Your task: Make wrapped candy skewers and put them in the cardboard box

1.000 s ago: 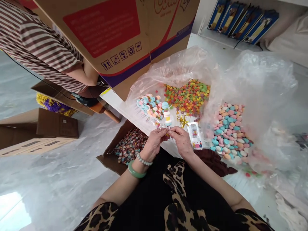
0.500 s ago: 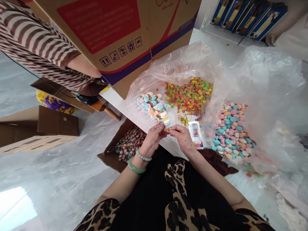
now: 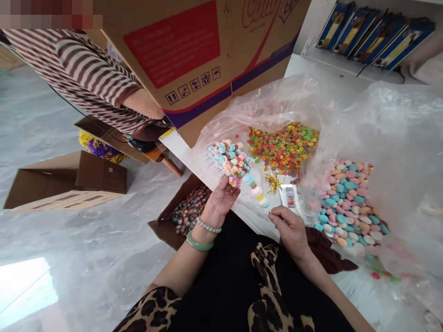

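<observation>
My right hand is closed, pinching the thin stick end of a candy skewer threaded with blue, white, pink and yellow pieces. To its left, my left hand holds a small pink-and-yellow printed label between thumb and fingers. Just beyond that hand lies a heap of finished candy skewers in pastel colours. Gold twist ties and a white printed packet rest on the table beyond my right hand.
Ring gummies and pastel candies lie on clear plastic sheeting. A large carton stands at the back, with a person in a striped sleeve beside it. Below the table edge, an open box holds more skewers.
My hands have moved apart. The right has drawn the skewer rightward and toward me, while the left keeps the label. The whole view has shifted slightly.
</observation>
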Action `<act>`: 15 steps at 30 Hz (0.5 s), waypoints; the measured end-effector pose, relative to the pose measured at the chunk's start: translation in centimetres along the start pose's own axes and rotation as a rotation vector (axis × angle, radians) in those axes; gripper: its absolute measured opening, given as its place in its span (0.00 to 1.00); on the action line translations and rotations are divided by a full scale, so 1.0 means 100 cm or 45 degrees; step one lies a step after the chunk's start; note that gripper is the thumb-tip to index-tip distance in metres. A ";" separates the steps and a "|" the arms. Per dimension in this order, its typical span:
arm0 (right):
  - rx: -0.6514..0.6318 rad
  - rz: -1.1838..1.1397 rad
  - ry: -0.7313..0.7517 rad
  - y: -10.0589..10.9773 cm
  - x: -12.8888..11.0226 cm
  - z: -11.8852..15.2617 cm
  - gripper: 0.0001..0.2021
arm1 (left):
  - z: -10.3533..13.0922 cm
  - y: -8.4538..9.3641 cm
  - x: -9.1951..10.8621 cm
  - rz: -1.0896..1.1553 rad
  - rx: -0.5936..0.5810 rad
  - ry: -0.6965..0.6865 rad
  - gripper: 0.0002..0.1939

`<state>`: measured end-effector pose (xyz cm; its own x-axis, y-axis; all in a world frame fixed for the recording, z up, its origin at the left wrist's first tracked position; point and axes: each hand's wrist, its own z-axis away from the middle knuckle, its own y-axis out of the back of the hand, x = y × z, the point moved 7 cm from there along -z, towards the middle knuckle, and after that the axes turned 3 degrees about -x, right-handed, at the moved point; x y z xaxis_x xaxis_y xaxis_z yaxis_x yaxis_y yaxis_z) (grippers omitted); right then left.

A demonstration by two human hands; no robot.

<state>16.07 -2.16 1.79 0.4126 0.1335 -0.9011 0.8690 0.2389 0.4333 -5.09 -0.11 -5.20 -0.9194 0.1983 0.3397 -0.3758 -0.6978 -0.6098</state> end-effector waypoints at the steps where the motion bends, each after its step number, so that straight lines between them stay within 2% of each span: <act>1: -0.010 0.043 0.066 -0.003 -0.005 0.003 0.08 | 0.001 -0.003 0.000 0.022 0.001 0.003 0.06; 4: -0.004 0.151 0.201 -0.011 -0.013 0.007 0.08 | 0.006 -0.011 0.002 0.067 -0.035 -0.015 0.08; 6: 0.008 0.188 0.223 -0.014 -0.014 0.008 0.08 | 0.008 -0.014 0.006 0.062 -0.060 -0.049 0.07; 11: 0.009 0.214 0.252 -0.015 -0.013 0.007 0.09 | 0.008 -0.009 0.011 0.010 -0.086 -0.134 0.05; 15: 0.037 0.362 0.336 -0.014 -0.014 0.008 0.08 | 0.013 -0.013 0.019 -0.090 -0.243 -0.337 0.08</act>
<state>14.48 -3.43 2.42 0.5571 0.4340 -0.7080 0.7391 0.1296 0.6610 -6.16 0.28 -2.85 -0.8375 0.0384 0.5451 -0.4756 -0.5425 -0.6925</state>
